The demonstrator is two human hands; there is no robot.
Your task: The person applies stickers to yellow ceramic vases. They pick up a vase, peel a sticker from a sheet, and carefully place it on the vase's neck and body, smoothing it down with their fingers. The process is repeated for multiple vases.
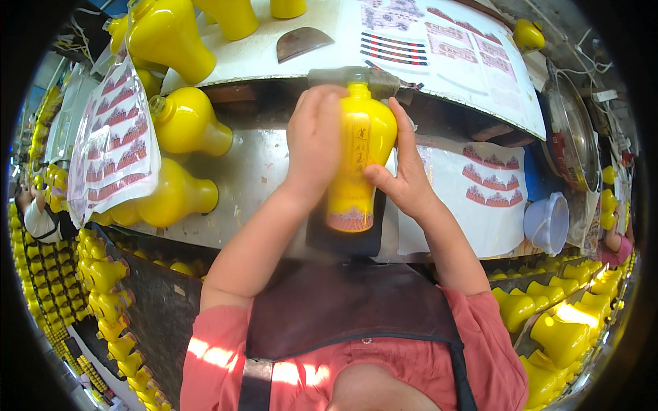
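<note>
A glossy yellow bottle (370,127), shaped like a vase with a narrow neck, lies between my hands with its neck pointing away from me. Writing runs down its front, and a red and purple patterned band circles its base. My left hand (314,137) presses along the left side, its fingers together and laid flat on the wall. On the right side my right hand (406,164) grips the bottle, thumb across the front and fingers partly hidden behind. Beneath the bottle is a dark pad (343,236), and greyish material (329,77) surrounds the neck.
Decal sheets lie on the right of the bench (449,195) and on the raised white shelf (480,55). Another decal sheet (116,137) hangs at left beside several yellow bottles (192,120). A brown half-round scraper (301,44) sits on the shelf. A white bucket (546,222) stands right.
</note>
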